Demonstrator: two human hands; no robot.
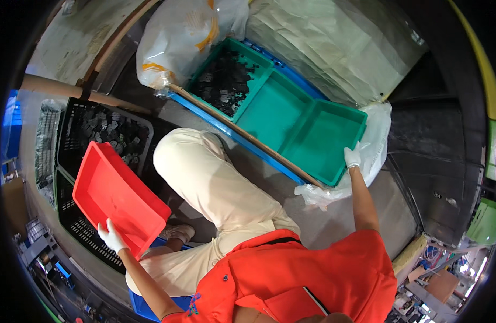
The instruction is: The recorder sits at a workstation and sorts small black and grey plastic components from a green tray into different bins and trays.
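Note:
My left hand (112,237), in a white glove, grips the near rim of an empty red tray (118,188). The tray hangs tilted beside my left leg, above black crates. My right hand (352,156), gloved as well, is closed over the right rim of a green tray (334,129) at the right end of a row. Next to it stands another green tray (275,107) with nothing in it. The green tray at the far left of the row holds small black parts (226,78), heaped mostly toward its left side.
A wooden strip (242,132) and a blue frame (226,129) border the green trays. Black parts (110,126) fill a black crate at left. Plastic bags bulge by the trays: one white (178,43), one at right (377,134). A pale sheet (334,43) stands behind.

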